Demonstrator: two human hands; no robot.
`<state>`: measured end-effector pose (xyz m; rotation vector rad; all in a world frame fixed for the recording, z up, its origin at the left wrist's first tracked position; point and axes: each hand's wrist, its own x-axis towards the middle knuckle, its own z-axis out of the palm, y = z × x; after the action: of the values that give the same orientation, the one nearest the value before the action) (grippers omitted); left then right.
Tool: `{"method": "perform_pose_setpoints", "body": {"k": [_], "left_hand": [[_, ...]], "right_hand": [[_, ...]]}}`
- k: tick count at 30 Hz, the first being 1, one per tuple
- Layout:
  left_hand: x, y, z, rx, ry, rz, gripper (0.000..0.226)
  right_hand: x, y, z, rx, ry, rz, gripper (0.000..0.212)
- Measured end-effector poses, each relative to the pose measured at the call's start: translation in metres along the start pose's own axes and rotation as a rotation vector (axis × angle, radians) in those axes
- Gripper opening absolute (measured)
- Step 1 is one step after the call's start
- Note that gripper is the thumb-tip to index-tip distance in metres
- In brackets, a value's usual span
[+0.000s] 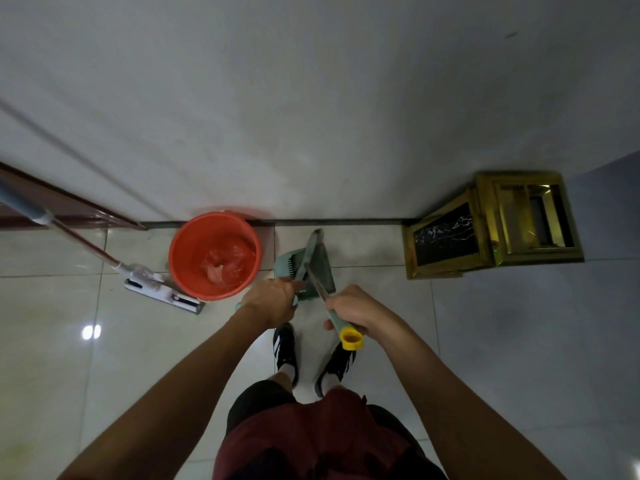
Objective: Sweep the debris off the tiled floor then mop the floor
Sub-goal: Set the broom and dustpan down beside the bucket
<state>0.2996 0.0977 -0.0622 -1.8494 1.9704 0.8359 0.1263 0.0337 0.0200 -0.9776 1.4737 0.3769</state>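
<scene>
**Both hands on broom and dustpan by the wall**

The person stands on the tiled floor [52,358] facing a pale wall [311,98], both bare arms reaching forward. The right hand [356,308] is closed in a fist around the broom handle [337,322] just below its yellow end cap [351,339]; the fingers wrap under the shaft and are mostly hidden from above. The handle runs forward and down toward the dustpan [308,268], a pale green and grey piece standing near the base of the wall. The broom's head cannot be told apart from the pan, since the two overlap and the area is dim and blurred.

The left hand [273,301] is curled over the near edge of the dustpan, knuckles up; its fingertips are out of sight, so what exactly it grips is unclear. No debris can be made out on the tiles or in the pan.

Just left of the dustpan sits an orange bucket [214,254] with water in the bottom. Beside the bucket a flat mop [162,289] lies with its head on the floor, its pole slanting up and cut off at the left edge. To the right, against the wall, stands a gold-coloured bin [495,223]. Two dark shoes [285,344] with white stripes show below the hands.
</scene>
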Motion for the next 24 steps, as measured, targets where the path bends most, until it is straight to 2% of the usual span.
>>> {"method": "perform_pose_setpoints", "body": {"k": [3, 8, 12, 14, 17, 19, 24], "left_hand": [[-0.001, 0.006, 0.007, -0.044, -0.003, -0.001, 0.057], [-0.004, 0.019, 0.021, -0.153, -0.026, -0.014, 0.061], [-0.007, 0.018, 0.025, -0.233, -0.096, -0.007, 0.076], [-0.008, 0.015, 0.027, -0.312, -0.147, 0.019, 0.084], [-0.006, 0.012, 0.032, -0.486, -0.206, 0.055, 0.094], [-0.004, 0.013, 0.035, -0.541, -0.209, 0.076, 0.09], [-0.004, 0.023, 0.04, -0.51, -0.191, 0.098, 0.068]], "right_hand": [[0.0, -0.001, 0.008, -0.029, -0.022, 0.01, 0.019], [-0.006, 0.002, 0.023, -0.049, -0.097, -0.076, 0.03], [-0.008, 0.008, 0.024, -0.076, -0.127, -0.086, 0.037], [-0.012, 0.009, 0.024, -0.077, -0.13, -0.107, 0.034], [-0.014, 0.013, 0.024, -0.057, -0.148, -0.122, 0.018], [-0.015, 0.016, 0.02, -0.052, -0.158, -0.119, 0.015], [-0.016, 0.028, 0.02, -0.077, -0.17, -0.109, 0.029]]}}
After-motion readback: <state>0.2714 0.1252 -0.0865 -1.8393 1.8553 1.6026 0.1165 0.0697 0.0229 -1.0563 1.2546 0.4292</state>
